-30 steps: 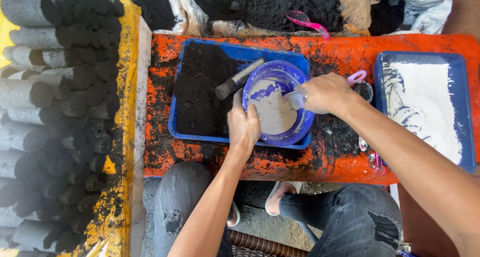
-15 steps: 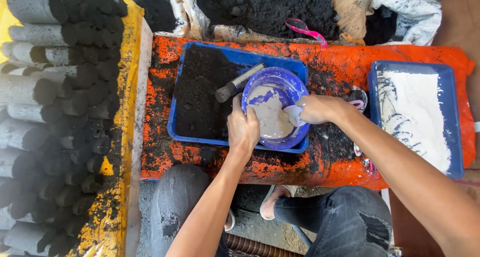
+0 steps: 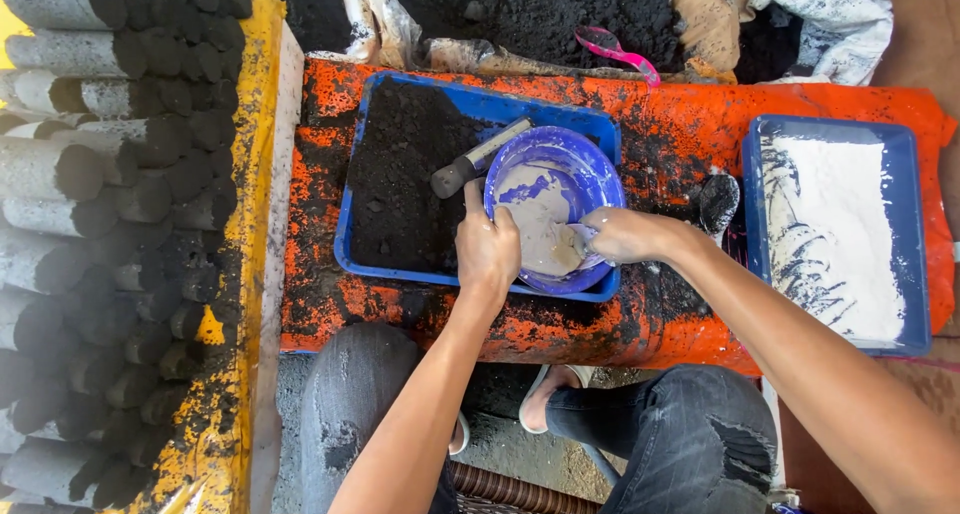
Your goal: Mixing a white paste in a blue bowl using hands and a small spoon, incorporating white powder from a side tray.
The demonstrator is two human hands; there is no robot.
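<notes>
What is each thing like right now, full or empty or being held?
Purple bowl: tilted, smeared with grey paste.
Left hand: holding the bowl's rim.
Right hand: inside the bowl, in the paste.
Blue tray: holds black powder.
Second blue tray: holds white powder.
Dark cylinders: stacked lying down.

My right hand (image 3: 625,236) has come down and toward me over the last second. It was higher, over the far right side of the purple bowl (image 3: 590,174); now it is at the bowl's near right rim, fingers in the grey paste (image 3: 545,239). More of the bowl's far inner wall shows bare. My left hand (image 3: 487,246) has shifted slightly along the near left rim, thumb now pointing up the side of the bowl.
</notes>
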